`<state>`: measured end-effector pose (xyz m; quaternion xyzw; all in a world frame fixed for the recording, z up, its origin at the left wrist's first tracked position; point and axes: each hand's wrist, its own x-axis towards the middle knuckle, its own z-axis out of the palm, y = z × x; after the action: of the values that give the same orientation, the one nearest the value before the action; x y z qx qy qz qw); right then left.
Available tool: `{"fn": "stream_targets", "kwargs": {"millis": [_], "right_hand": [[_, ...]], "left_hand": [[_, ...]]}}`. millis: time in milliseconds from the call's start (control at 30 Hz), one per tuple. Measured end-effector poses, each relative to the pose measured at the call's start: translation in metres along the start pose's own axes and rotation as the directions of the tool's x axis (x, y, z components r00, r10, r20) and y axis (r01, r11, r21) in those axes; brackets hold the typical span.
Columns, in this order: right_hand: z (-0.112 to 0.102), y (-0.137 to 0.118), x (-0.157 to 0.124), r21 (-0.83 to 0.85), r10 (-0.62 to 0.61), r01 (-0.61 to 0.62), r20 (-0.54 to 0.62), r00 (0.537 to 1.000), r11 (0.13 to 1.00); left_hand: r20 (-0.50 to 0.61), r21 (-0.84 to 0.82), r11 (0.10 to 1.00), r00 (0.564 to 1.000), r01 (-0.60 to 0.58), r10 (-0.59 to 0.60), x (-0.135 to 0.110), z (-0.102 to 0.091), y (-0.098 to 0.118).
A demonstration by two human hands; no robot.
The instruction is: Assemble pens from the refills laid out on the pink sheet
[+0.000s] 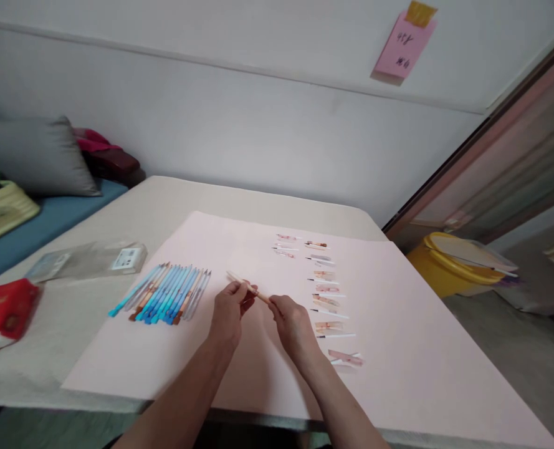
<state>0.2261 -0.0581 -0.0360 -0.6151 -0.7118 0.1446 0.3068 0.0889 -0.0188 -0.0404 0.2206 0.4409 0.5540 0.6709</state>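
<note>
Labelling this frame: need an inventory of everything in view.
Table: one, off-white, centre
Sheet: one, pink, on table
Slim stick: one, cream and tan, held, centre
Pen-like sticks: over ten, blue, brown, grey, sheet's left
Slim pieces: over ten, white, pink, tan, grey, right of centre
Clear pack: one, transparent, table's left
Red packet: one, red and white, left edge
Cushion: one, grey, far left
Seat: one, blue, under cushion
Container: one, pale yellow, on seat
Cloth: one, magenta, beside cushion
Bucket: one, yellow, right
Wall: one, white, behind table
Note: one, pink, taped to wall
Left grip: one, bare, mid-stick
Right grip: one, bare, stick's right end
Forearms: two, bare, lower centre
</note>
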Motion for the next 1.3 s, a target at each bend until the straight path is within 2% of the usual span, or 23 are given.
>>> {"fn": "stream_targets", "kwargs": {"millis": [233, 433, 700, 800, 867, 933, 1000, 1067, 1100, 1167, 1300], "right_hand": [[0.002, -0.002, 0.000, 0.077, 0.066, -0.068, 0.018, 0.998, 0.995], [0.004, -0.003, -0.001, 0.130, 0.065, -0.065, 0.005, 0.998, 0.989], [0.012, -0.014, -0.006, -0.195, 0.105, -0.104, -0.004, 0.994, 0.975], [0.011, -0.017, -0.006, -0.125, 0.124, -0.126, -0.025, 0.992, 0.984], [0.009, -0.017, -0.005, 0.056, 0.188, -0.187, -0.019, 0.982, 0.981], [0.007, -0.016, -0.002, 0.339, 0.294, -0.307, 0.089, 0.952, 0.889], [0.007, -0.014, 0.000, 0.567, 0.364, -0.446, 0.260, 0.895, 0.692], [0.008, -0.013, 0.001, 0.663, 0.385, -0.527, 0.365, 0.848, 0.531], [0.008, -0.013, 0.002, 0.682, 0.395, -0.542, 0.380, 0.837, 0.492], [0.008, -0.014, 0.002, 0.696, 0.408, -0.542, 0.372, 0.833, 0.472], [0.008, -0.019, 0.002, 0.684, 0.419, -0.529, 0.343, 0.841, 0.501]], "left_hand": [[-0.002, 0.003, 1.000, 1.000, -0.008, 0.008, -0.001, -0.001, -0.003], [0.016, 0.012, 1.000, 1.000, -0.016, 0.016, -0.001, -0.001, -0.002], [-0.002, 0.045, 0.999, 1.000, -0.028, 0.028, 0.001, -0.001, -0.005], [0.014, 0.039, 0.999, 0.999, -0.035, 0.035, 0.000, -0.001, -0.006], [0.043, 0.016, 0.999, 0.998, -0.038, 0.037, -0.001, 0.000, -0.005], [0.103, -0.009, 0.999, 0.994, -0.044, 0.045, -0.002, 0.000, -0.003], [0.164, -0.022, 0.999, 0.986, -0.039, 0.042, -0.003, 0.000, 0.000], [0.194, -0.029, 0.999, 0.981, -0.020, 0.025, -0.004, 0.001, 0.001], [0.197, -0.036, 0.999, 0.980, -0.006, 0.013, -0.004, 0.001, 0.002], [0.201, -0.063, 0.998, 0.979, 0.024, -0.011, -0.005, 0.001, 0.003], [0.189, -0.093, 0.995, 0.981, 0.047, -0.028, -0.006, 0.003, 0.004]]}}
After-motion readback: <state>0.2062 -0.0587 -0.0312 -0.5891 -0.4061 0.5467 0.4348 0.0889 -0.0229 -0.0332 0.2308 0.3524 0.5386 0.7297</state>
